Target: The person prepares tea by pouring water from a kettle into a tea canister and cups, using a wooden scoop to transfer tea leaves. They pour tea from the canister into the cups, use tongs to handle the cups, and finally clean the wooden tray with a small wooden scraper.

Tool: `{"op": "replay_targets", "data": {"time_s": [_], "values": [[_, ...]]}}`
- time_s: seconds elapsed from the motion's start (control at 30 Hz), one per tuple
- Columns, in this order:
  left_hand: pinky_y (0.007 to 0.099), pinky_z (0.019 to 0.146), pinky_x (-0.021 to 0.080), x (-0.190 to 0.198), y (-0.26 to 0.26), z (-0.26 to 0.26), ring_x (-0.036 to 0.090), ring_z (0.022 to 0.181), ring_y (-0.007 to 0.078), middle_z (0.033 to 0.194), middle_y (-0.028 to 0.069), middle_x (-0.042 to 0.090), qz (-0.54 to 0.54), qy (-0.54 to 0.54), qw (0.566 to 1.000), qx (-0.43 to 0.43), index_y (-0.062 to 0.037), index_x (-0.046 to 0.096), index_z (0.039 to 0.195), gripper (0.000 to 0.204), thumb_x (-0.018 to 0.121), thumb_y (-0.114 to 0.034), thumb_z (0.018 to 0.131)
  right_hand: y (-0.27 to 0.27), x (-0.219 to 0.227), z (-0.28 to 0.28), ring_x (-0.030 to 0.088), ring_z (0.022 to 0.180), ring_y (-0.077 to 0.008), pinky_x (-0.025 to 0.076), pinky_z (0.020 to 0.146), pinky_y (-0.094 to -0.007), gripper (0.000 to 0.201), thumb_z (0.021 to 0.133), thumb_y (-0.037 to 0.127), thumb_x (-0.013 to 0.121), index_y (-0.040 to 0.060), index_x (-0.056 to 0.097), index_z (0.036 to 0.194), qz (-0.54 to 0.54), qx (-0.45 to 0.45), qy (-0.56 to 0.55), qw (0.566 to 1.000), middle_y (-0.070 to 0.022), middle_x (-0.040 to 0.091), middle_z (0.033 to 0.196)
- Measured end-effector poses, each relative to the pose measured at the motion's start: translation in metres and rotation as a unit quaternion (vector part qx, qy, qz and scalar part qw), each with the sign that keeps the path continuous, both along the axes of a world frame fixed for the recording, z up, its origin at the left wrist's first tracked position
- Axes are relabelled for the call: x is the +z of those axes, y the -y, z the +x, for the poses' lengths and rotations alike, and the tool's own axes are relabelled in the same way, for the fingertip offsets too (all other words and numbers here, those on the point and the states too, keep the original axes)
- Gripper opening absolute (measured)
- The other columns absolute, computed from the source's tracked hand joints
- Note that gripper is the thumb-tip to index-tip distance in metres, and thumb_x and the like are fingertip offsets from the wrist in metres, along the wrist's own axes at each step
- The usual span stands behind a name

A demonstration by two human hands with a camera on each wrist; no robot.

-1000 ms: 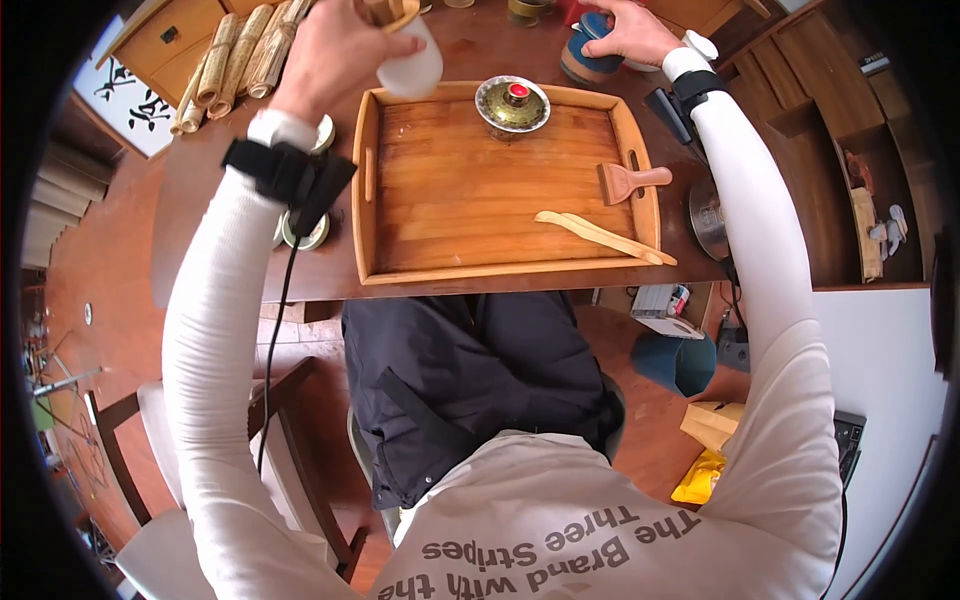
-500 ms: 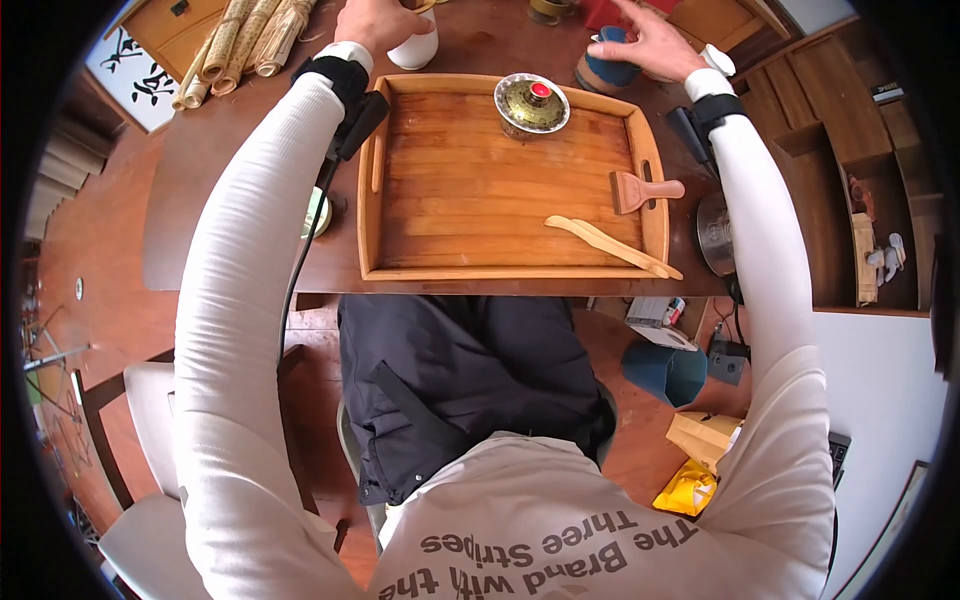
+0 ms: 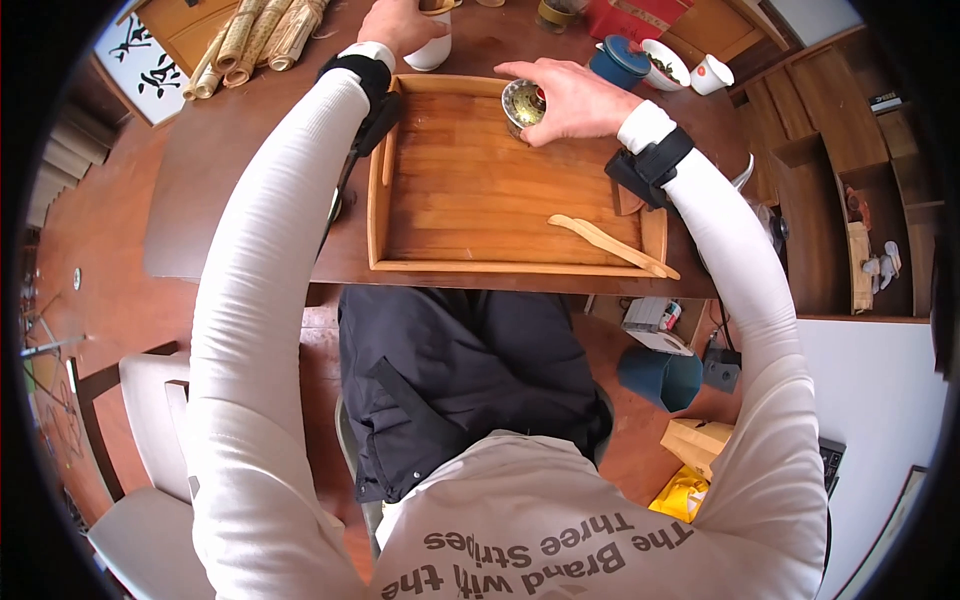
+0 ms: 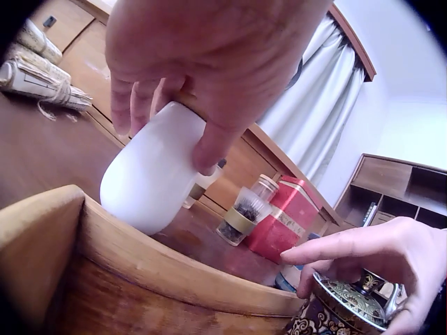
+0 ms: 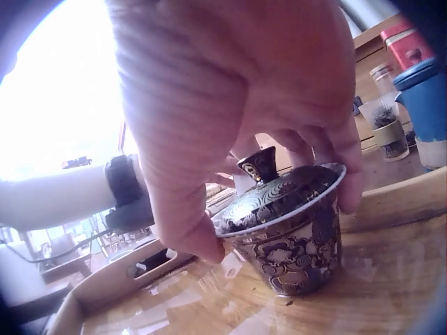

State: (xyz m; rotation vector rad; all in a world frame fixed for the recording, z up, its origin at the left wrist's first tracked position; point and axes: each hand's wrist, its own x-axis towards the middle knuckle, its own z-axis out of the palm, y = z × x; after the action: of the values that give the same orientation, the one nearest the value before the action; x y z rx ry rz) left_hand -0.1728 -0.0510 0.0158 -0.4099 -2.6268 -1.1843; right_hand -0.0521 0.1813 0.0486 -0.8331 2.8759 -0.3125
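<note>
At the table's far side, the left hand [image 3: 398, 27] holds a white cup [image 3: 430, 55]; in the left wrist view its thumb and fingers lie around the upper part of the tilted cup [image 4: 150, 174], just beyond the tray edge. The right hand [image 3: 578, 98] reaches over the wooden tray [image 3: 480, 190] to a patterned lidded bowl [image 3: 522, 103]. Seen from the right wrist, its thumb and fingers pinch opposite sides of the rim of the bowl [image 5: 293, 259], whose lid is on. The bowl stands upright on the tray.
Wooden tongs [image 3: 610, 243] lie at the tray's near right corner. Behind the right hand are a blue pot [image 3: 619, 64], a white dish of leaves [image 3: 665, 65], a white cup [image 3: 712, 75] and a red box [image 3: 635, 17]. Rolled bamboo scrolls [image 3: 245, 45] lie far left.
The right hand has left the blue pot, moved left and taken the lidded bowl by its rim. The left hand and white cup have shifted away and to the right.
</note>
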Motion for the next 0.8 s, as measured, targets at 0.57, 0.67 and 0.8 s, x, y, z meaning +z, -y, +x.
{"op": "replay_targets", "data": {"time_s": [0.57,0.67,0.8], "values": [[0.0431,0.096,0.052,-0.001,-0.03,0.161,0.064,0.111,0.0337,0.111,0.0152,0.069,-0.037,-0.173,0.943,-0.283,-0.0021,0.07,0.116,0.03,0.069,-0.004,0.086,-0.034,-0.003,-0.094,0.054,0.135,-0.0363,0.044,0.112,-0.0386,0.108,0.066,0.049,0.085,-0.007,0.043,0.149,-0.006,-0.125,0.031,0.992,-0.0288,0.053,0.146],[0.043,0.096,0.051,-0.008,-0.08,0.201,0.063,0.107,0.0335,0.107,0.0144,0.069,-0.107,-0.124,0.909,-0.383,-0.0026,0.071,0.114,0.029,0.069,-0.006,0.086,-0.036,-0.004,-0.09,0.048,0.14,-0.0366,0.04,0.115,-0.0384,0.114,0.066,0.054,0.086,-0.0071,0.04,0.151,-0.01,-0.155,0.021,0.988,-0.0279,0.047,0.152],[0.0423,0.097,0.049,-0.03,-0.125,0.223,0.061,0.108,0.0323,0.105,0.0128,0.07,-0.119,-0.116,0.891,-0.422,-0.0035,0.073,0.108,0.024,0.069,-0.008,0.084,-0.022,0.042,-0.047,0.049,0.138,-0.0389,0.042,0.113,-0.04,0.104,0.074,0.05,0.083,-0.004,0.04,0.152,-0.031,-0.093,-0.036,0.995,-0.0287,0.049,0.15]]}}
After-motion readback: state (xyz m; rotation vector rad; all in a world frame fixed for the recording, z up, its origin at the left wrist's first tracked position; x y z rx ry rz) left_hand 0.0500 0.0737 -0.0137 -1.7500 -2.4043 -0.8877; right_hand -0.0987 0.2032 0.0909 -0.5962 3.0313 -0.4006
